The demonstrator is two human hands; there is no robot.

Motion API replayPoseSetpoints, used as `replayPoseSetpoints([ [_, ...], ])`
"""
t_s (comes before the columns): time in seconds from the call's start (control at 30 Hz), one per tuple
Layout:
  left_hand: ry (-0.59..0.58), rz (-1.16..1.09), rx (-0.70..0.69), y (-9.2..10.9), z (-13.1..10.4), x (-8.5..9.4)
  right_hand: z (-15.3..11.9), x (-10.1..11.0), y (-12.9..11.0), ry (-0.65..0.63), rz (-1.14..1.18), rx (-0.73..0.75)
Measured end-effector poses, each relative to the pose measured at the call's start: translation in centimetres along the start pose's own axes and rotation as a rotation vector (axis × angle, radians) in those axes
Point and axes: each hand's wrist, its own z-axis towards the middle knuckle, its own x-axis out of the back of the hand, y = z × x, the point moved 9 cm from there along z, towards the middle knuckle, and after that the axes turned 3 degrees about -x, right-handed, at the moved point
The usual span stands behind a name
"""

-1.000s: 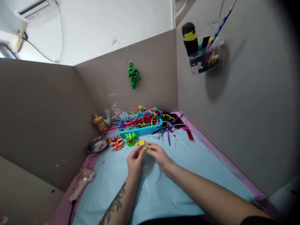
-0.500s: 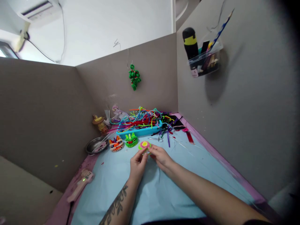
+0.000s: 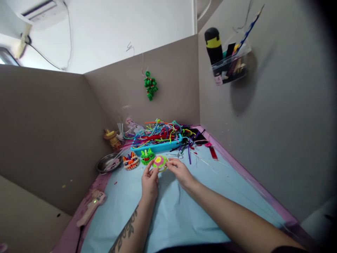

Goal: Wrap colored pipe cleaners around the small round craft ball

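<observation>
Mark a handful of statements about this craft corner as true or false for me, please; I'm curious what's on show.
1. The left hand holds the round pink, yellow and green piece. True.
2. The tray full of colorful strands is red. False: the tray is light blue.
3. The green creature head sits beside the orange one. True.
4. The leafy green ornament lies in the metal bowl. False: the ornament hangs in front of the back panel.
5. A green light shows on the pink tool at the left. True.
</observation>
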Motion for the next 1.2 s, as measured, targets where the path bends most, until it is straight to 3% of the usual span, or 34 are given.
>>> replayPoseSetpoints([
  [0.37,-0.115,0.074,-0.043,0.6,-1.2,-1.8,0.1,-0.5,0.4,-0.018,0.04,0.003],
  [0.7,-0.12,0.034,0.01,-0.3,-0.4,-1.2,0.5,-0.2,0.8,-0.045,0.078,-0.036],
  [0.9,-0.142,0.191,-0.127,0.9,-1.0,-1.8,0.4,-0.2,0.7,-0.051,0.042,-0.028],
  [1.0,-0.181,0.159,-0.124,0.9,-1.1,-2.1,0.3,-0.5,0.9,-0.067,0.031,-0.036],
  [1.2,-0.072,0.054,-0.048,0.1,-0.4,-0.9,0.1,-0.5,1.1,-0.054,-0.027,-0.045],
])
